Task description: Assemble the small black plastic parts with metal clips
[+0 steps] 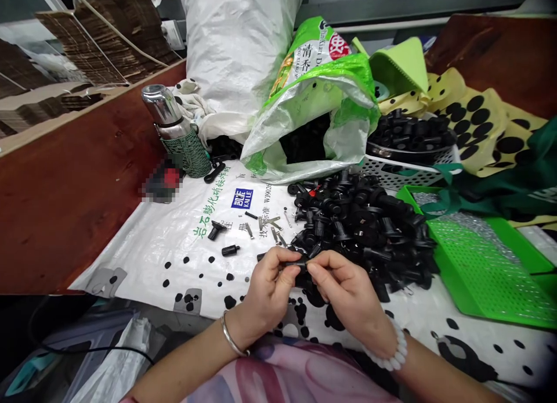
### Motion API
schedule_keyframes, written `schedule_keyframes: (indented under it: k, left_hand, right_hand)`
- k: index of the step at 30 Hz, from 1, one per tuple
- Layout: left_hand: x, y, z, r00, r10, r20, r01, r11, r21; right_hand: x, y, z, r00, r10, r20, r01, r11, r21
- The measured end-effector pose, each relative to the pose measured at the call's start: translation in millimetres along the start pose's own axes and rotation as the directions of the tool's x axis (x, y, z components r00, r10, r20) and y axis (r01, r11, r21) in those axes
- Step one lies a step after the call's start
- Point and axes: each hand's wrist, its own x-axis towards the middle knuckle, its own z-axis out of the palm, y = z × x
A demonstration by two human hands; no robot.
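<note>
My left hand point(266, 290) and my right hand point(348, 295) meet at the near edge of the table, fingers pinched together on one small black plastic part point(297, 265) held between them. Just beyond my fingers lies a big heap of similar black plastic parts point(361, 229) on a white woven sheet point(174, 246). Several small metal pins point(274, 229) and a few loose black parts point(230, 250) lie on the sheet to the left of the heap.
A green perforated tray point(483, 263) sits at the right. Behind the heap stand a white basket point(409, 168) full of black parts, a green-and-white bag point(313, 101) and a large white sack point(235, 49). A steel flask point(174, 130) stands at the left on the red-brown table point(65, 200).
</note>
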Motion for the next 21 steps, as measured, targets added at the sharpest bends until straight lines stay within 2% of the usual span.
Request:
schedule_keyframes:
  k: [1, 2, 4, 7, 9, 10, 11, 13, 15, 16, 17, 18, 21]
  left_hand:
    - [-0.3, -0.6, -1.3, 0.989, 0.148, 0.021, -0.149, 0.982, 0.113]
    - [-0.1, -1.1, -2.9, 0.957, 0.284, 0.062, -0.291, 0.935, 0.204]
    - [1.1, -1.3, -5.9, 0.876, 0.455, 0.162, -0.483, 0.818, 0.312]
    - [2.8, -0.1, -8.4, 0.808, 0.535, 0.245, -0.588, 0.713, 0.383]
    - [2.9, 1.0, -8.2, 0.8, 0.55, 0.242, -0.599, 0.704, 0.382]
    - [2.6, 1.5, -7.5, 0.81, 0.544, 0.219, -0.585, 0.728, 0.358]
    - [2.0, 2.1, -6.6, 0.835, 0.519, 0.184, -0.55, 0.77, 0.323]
    - [0.5, 3.6, -4.2, 0.919, 0.381, 0.101, -0.394, 0.889, 0.234]
    - [-1.0, 6.1, -1.9, 0.989, 0.134, 0.06, -0.14, 0.984, 0.114]
    - [-1.3, 7.8, -1.2, 0.998, -0.011, 0.062, 0.008, 0.999, 0.039]
    - [-1.0, 10.0, -1.0, 0.985, -0.15, 0.081, 0.153, 0.987, -0.043]
    - [-0.3, 12.4, -1.3, 0.956, -0.269, 0.12, 0.283, 0.951, -0.121]
    - [4.2, 20.5, -5.6, 0.824, -0.48, 0.3, 0.555, 0.79, -0.261]
  right_hand:
    - [-1.1, -0.3, 1.4, 0.996, 0.081, 0.02, -0.083, 0.993, 0.082]
    - [-1.9, -0.6, 2.5, 0.988, 0.148, 0.046, -0.154, 0.975, 0.162]
    - [-3.0, -1.8, 3.6, 0.967, 0.233, 0.104, -0.254, 0.919, 0.301]
    - [-4.7, -4.7, 3.0, 0.946, 0.281, 0.164, -0.324, 0.857, 0.4]
    - [-6.6, -6.3, 2.2, 0.949, 0.273, 0.156, -0.312, 0.874, 0.373]
    - [-7.9, -6.6, 2.0, 0.962, 0.242, 0.125, -0.27, 0.908, 0.32]
    - [-9.3, -6.5, 2.0, 0.981, 0.178, 0.075, -0.191, 0.952, 0.239]
    - [-11.6, -5.0, 2.5, 0.998, -0.055, -0.038, 0.056, 0.998, 0.018]
    - [-12.8, -2.0, 2.7, 0.94, -0.331, -0.083, 0.31, 0.929, -0.203]
    - [-12.9, 0.0, 2.4, 0.893, -0.444, -0.071, 0.407, 0.865, -0.291]
    - [-12.5, 2.1, 1.5, 0.844, -0.534, -0.042, 0.484, 0.794, -0.367]
    - [-11.8, 4.4, 0.1, 0.796, -0.606, 0.001, 0.546, 0.716, -0.435]
    - [-8.2, 10.8, -7.3, 0.652, -0.74, 0.165, 0.674, 0.467, -0.573]
